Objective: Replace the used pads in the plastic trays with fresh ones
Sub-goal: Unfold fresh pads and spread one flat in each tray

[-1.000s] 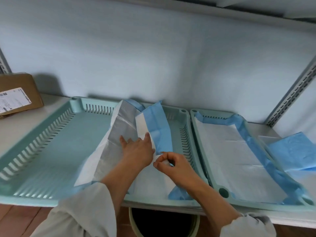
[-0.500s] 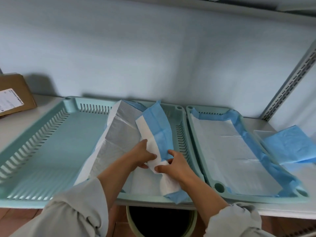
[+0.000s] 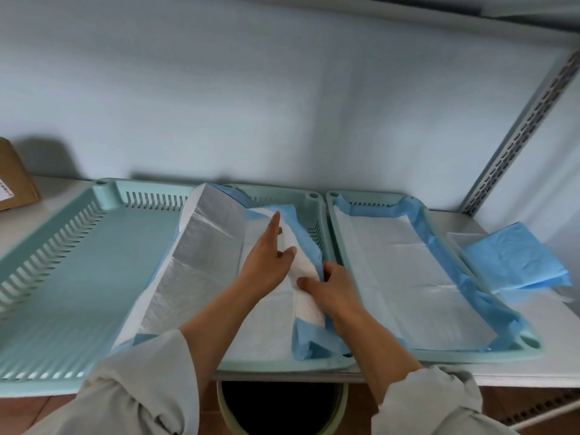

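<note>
A large teal plastic tray (image 3: pixel 78 277) lies on the shelf with a white and blue pad (image 3: pixel 204 265) partly unfolded over its right half. My left hand (image 3: pixel 266 262) lies flat on the pad, fingers stretched toward the back, pressing along its right fold. My right hand (image 3: pixel 329 287) pinches the pad's right flap near the tray's right wall. A second teal tray (image 3: pixel 530 343) to the right holds a pad (image 3: pixel 408 277) spread flat, its blue edges folded up over the rim.
A folded blue pad (image 3: pixel 514 262) lies on the white shelf at the far right. A cardboard box (image 3: pixel 12 183) sits at the far left. A round bin (image 3: pixel 282 406) stands below the shelf edge. A slotted metal upright (image 3: pixel 521 130) rises at the right.
The raised blue flap has been pushed down toward the tray's right wall. My left hand has slid farther back along the fold, and my right hand has gripped the flap's edge.
</note>
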